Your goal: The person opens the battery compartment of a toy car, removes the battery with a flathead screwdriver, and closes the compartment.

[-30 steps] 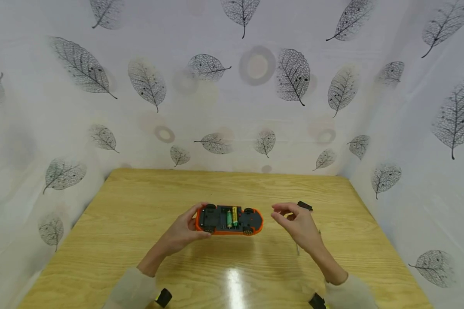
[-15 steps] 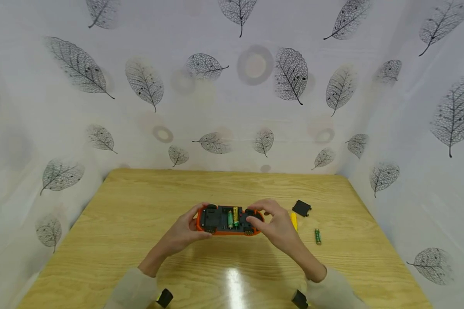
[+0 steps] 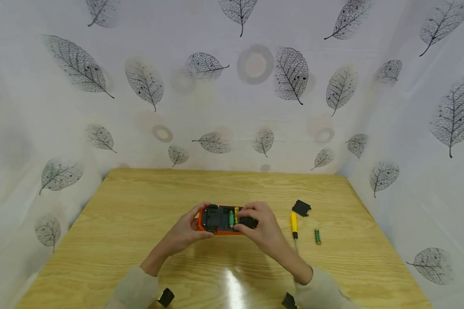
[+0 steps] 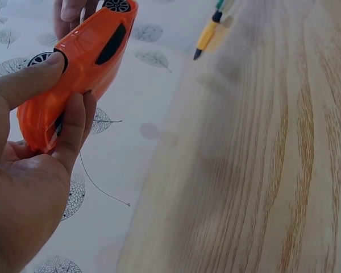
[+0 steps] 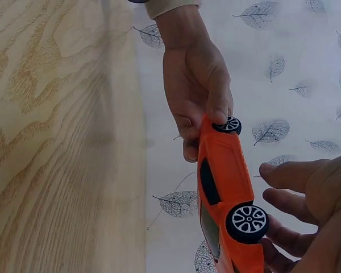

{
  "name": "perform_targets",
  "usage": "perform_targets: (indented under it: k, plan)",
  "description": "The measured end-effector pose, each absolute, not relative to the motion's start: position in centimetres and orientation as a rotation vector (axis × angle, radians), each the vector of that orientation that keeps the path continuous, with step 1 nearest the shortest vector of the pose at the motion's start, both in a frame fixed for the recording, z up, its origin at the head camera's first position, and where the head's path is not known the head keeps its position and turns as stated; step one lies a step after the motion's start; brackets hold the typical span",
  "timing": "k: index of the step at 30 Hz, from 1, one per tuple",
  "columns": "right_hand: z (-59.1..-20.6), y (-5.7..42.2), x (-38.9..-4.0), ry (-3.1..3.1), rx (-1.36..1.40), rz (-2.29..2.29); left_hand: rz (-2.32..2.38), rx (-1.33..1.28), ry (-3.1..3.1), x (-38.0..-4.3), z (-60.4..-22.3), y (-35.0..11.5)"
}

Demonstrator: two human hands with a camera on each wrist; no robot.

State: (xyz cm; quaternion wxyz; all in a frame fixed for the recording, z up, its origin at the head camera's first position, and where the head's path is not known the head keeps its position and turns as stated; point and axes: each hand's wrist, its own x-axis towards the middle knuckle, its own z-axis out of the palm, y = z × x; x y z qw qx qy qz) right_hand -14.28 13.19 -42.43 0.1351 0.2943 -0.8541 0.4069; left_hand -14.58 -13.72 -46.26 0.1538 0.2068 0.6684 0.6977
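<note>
An orange toy car (image 3: 206, 221) is held upside down above the table, its black underside up. My left hand (image 3: 185, 226) grips one end, the thumb along the near side; in the left wrist view the thumb lies by a wheel (image 4: 42, 60). The open battery compartment holds a green battery (image 3: 231, 219) and a yellow one (image 3: 236, 210). My right hand (image 3: 264, 225) is over the other end, fingertips close by the yellow battery and partly covering it. In the right wrist view, that hand's thumb and fingers (image 5: 290, 202) are spread apart beside the underside.
To the right on the wooden table (image 3: 151, 189) lie a black battery cover (image 3: 301, 208), a yellow-handled screwdriver (image 3: 294, 223) and a loose green battery (image 3: 318, 236). A white leaf-patterned curtain (image 3: 216, 107) surrounds the table at the back and sides.
My right hand has moved left from beside the car to over its compartment, uncovering the screwdriver, loose battery and cover. My left hand and the car have barely moved.
</note>
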Motion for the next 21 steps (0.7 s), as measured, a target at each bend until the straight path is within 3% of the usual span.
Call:
perform_targets:
  k: [21]
  plan:
    - [-43.2, 12.45, -14.14, -2.41, 0.862, 0.968, 1.985, 0.649, 1.929, -14.7, -46.21, -13.54]
